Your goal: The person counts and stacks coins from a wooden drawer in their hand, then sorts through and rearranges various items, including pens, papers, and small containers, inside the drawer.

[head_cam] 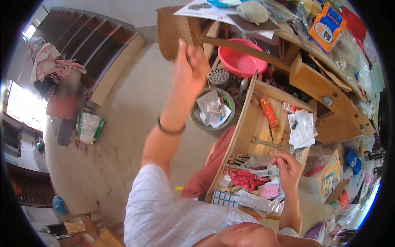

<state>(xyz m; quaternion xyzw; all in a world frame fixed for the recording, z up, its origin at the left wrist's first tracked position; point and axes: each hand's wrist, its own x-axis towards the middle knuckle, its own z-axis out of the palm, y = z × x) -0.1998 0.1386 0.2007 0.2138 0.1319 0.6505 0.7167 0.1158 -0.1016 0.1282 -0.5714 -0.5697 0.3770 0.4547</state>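
Note:
A wooden drawer (243, 123) full of odds and ends rests across my lap. My left hand (193, 64), a bangle at its wrist, is raised beside the round bin, fingers partly bent, and I cannot tell whether it holds anything. Over the drawer's right side is my right hand (287, 169), its thumb and fingers close together; whether something small is between them is unclear. Near it lie an open-end wrench (266, 143), white papers (301, 128), a red crumpled cloth or bag (247, 180) and a pink slip (269, 191). A red wrapped tube (269, 112) lies farther up.
Ahead stands a cluttered wooden desk (247, 46) with a pulled-out drawer (324, 89). A pink basin (240, 58) and a round bin (191, 112) of papers are below. An open cardboard box (321, 179) stands right; a staircase (92, 37) rises at the upper left.

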